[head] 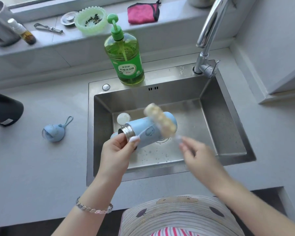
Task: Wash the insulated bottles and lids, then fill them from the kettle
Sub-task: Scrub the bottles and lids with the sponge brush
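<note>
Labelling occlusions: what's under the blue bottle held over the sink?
Under the blue bottle, the drain peeks out, mostly covered. A white round lid lies on the sink floor beside its neck. The floor directly beneath is hidden.

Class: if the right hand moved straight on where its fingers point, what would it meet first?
Beyond the brush it holds, most likely the blue bottle gripped by the left hand; blur leaves depth unsure.

Soap bottle [124, 58] stood on the sink [99, 90] rim, pink cloth [142, 13] lay on the sill [177, 16], green dish [90, 20] sat beside a plug [68, 18], peeler [48, 28] and amber bottle [24, 32] further left, by a pot [0, 26].
</note>
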`<state>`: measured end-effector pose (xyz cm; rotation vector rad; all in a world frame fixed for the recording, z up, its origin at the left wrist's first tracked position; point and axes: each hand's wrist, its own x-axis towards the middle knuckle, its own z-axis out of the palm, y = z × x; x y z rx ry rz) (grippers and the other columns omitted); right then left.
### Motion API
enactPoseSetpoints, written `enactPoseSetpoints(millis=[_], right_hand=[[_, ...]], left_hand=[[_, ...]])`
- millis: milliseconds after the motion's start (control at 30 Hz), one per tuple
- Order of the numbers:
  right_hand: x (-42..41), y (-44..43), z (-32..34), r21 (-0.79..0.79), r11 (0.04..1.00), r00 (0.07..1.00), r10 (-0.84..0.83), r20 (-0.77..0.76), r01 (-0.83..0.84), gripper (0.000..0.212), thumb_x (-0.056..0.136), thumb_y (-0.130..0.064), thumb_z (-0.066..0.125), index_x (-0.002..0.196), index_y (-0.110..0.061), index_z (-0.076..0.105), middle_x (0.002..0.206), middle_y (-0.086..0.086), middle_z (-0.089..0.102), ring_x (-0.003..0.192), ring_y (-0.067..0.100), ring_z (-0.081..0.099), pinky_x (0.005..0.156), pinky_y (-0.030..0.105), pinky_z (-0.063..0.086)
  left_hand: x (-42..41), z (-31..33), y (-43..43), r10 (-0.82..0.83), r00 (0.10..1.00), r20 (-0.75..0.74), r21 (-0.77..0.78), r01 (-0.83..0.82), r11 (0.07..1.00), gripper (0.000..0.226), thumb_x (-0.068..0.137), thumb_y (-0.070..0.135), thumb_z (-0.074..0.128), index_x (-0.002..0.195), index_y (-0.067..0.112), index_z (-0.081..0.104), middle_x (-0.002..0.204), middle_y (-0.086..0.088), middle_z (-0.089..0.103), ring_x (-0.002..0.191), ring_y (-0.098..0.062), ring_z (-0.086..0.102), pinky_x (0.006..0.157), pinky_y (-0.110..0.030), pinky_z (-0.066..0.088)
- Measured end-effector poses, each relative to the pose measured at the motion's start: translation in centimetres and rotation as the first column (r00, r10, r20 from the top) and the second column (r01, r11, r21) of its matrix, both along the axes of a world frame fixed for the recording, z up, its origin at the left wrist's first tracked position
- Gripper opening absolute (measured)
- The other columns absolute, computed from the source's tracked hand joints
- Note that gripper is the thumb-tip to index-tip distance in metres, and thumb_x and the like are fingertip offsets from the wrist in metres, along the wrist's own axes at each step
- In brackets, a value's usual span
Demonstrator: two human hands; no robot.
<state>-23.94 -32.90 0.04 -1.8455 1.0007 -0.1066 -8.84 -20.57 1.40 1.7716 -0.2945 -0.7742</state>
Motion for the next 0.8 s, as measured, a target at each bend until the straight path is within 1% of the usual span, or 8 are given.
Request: enactPoseSetpoints(millis=[67,167,233,333,467,600,733,800], right_hand=[[0.0,-1.3,0.1,0.04,0.994,0.994,-0.097,-0.053,0.099,0.023,0.095,-0.017,0.047,0.107,-0.011,0.066,0.095,0.007,0.072,0.091,0.022,0.063,0.083,0.031,0.045],[0.3,1.2,1.6,0.126,0.979,0.985,0.151,0.08,-0.16,0.022,0.095,-0.02,0.047,0.105,-0.017,0.066,0.051,-0.014,0.049,0.051,0.005,0.044,0.055,0.022,0.036],[0.5,0.6,1.5,0.155,0.98,0.99,0.112,0.081,-0.123,0.021,0.094,-0.02,0.047,0.101,-0.023,0.067,0.041,-0.013,0.037,0.042,0.005,0.035,0.047,0.016,0.028],[0.9,-1.9,0.9,0.188,0.98,0.998,-0.061,-0.013,0.062,0.021,0.095,-0.015,0.047,0.104,-0.016,0.067,0.035,-0.017,0.04,0.037,-0.003,0.042,0.043,0.008,0.03],[0.8,0.5,2.8,0.252,0.957,0.985,0.113,0.13,-0.144,0.023,0.096,-0.02,0.047,0.09,-0.032,0.066,0.037,-0.014,0.033,0.041,0.004,0.029,0.041,0.01,0.023],[0.9,-2.4,1.3,0.254,0.963,0.996,-0.087,-0.028,0.091,0.021,0.095,-0.017,0.047,0.098,-0.021,0.067,0.048,-0.003,0.04,0.033,0.002,0.029,0.035,0.012,0.025],[0.7,1.1,2.1,0.253,0.956,0.985,0.123,0.122,-0.15,0.022,0.095,-0.018,0.048,0.106,-0.025,0.065,0.036,-0.015,0.038,0.038,0.002,0.035,0.044,0.01,0.027],[0.6,0.0,1.0,0.158,0.987,0.997,0.014,0.074,-0.025,0.024,0.095,-0.017,0.049,0.112,-0.021,0.064,0.04,-0.022,0.044,0.046,-0.002,0.042,0.05,0.008,0.032]], left_hand=[[0.0,-0.1,0.2,-0.03,0.996,0.088,0.014,0.029,0.999,0.008,0.075,0.027,0.07,0.078,0.032,0.075,0.096,-0.012,0.07,0.09,-0.027,0.066,0.086,-0.043,0.052],[0.0,-0.6,0.4,-0.107,0.98,0.166,0.056,0.099,0.993,0.033,0.07,0.04,0.069,0.075,0.007,0.068,0.076,-0.009,0.059,0.071,-0.021,0.049,0.071,-0.036,0.041],[-0.2,-0.7,0.7,-0.135,0.971,0.197,0.053,0.127,0.99,0.051,0.07,0.046,0.068,0.08,-0.003,0.063,0.072,-0.01,0.055,0.073,-0.017,0.045,0.069,-0.034,0.036],[-0.3,-0.4,1.0,-0.196,0.932,0.304,0.088,0.177,0.98,0.036,0.078,0.029,0.07,0.077,-0.007,0.062,0.07,-0.023,0.058,0.069,-0.018,0.046,0.063,-0.032,0.037],[-0.3,0.0,0.9,-0.195,0.915,0.353,0.122,0.162,0.979,0.043,0.074,0.031,0.064,0.068,-0.011,0.054,0.058,-0.012,0.043,0.06,-0.012,0.033,0.054,-0.026,0.026],[-0.1,0.1,1.1,-0.195,0.928,0.318,0.112,0.168,0.979,0.042,0.078,0.032,0.069,0.073,-0.009,0.059,0.071,-0.024,0.056,0.067,-0.015,0.043,0.059,-0.029,0.035],[0.1,0.7,0.6,0.013,0.999,0.041,0.016,-0.014,1.0,0.023,0.082,0.027,0.068,0.086,0.005,0.07,0.089,-0.026,0.066,0.084,-0.027,0.063,0.076,-0.047,0.056],[0.2,1.4,0.0,0.143,0.965,-0.219,-0.023,-0.151,0.988,0.022,0.086,0.015,0.058,0.098,-0.001,0.067,0.094,-0.019,0.068,0.093,-0.033,0.065,0.075,-0.044,0.058]])
